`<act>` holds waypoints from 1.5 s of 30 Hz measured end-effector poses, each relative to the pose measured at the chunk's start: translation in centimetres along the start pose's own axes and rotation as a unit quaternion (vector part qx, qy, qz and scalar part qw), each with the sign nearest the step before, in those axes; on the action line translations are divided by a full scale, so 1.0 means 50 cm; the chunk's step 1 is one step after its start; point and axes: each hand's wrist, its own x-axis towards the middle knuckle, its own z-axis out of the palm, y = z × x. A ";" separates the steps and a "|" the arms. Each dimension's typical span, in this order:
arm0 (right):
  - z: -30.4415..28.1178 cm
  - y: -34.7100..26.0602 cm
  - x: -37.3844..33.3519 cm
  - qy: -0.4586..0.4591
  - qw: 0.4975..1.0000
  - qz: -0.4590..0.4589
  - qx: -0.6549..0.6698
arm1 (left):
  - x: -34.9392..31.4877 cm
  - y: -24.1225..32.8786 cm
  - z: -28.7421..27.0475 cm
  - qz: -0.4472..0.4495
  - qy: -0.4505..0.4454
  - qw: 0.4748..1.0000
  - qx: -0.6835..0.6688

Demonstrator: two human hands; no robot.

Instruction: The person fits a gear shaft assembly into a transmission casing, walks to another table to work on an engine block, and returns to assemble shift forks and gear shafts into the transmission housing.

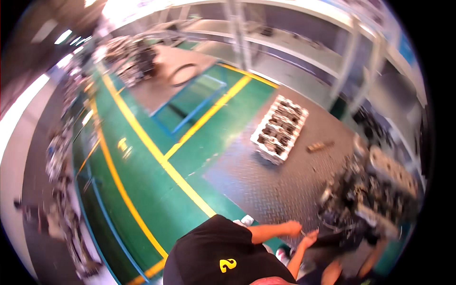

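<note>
The left hand (293, 228) curls its fingers round a thin, blurred rod (303, 233), long axis slanting toward the right hand (310, 238), whose grip I cannot tell; an engine (368, 190) sits rightward of both.

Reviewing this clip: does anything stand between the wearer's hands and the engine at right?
Nothing visible blocks the left hand or right hand from the engine; patterned metal floor shows between. Another person's limb is at lower right, off that path.

Open way over metal plate (266, 192), engine (387, 171) blocking the right, cylinder head (280, 128) farther off
</note>
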 end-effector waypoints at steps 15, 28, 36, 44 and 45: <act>-0.137 0.083 0.043 -0.054 0.997 -0.051 -0.010 | -0.046 0.083 0.118 -0.097 0.118 0.968 -0.200; -0.033 -0.087 -0.044 -0.098 0.976 -0.160 -0.108 | -0.067 -0.017 -0.002 -0.245 0.216 0.943 0.057; -0.151 -0.004 -0.022 -0.104 0.988 -0.103 -0.049 | -0.134 -0.044 -0.088 -0.238 0.244 0.937 -0.071; -0.506 -0.197 0.103 -0.145 0.873 -0.144 -0.442 | -0.578 -0.449 0.242 -0.558 0.122 0.806 -0.156; -0.489 -0.160 0.119 -0.097 0.880 -0.142 -0.443 | -0.608 -0.468 0.268 -0.573 0.130 0.791 -0.172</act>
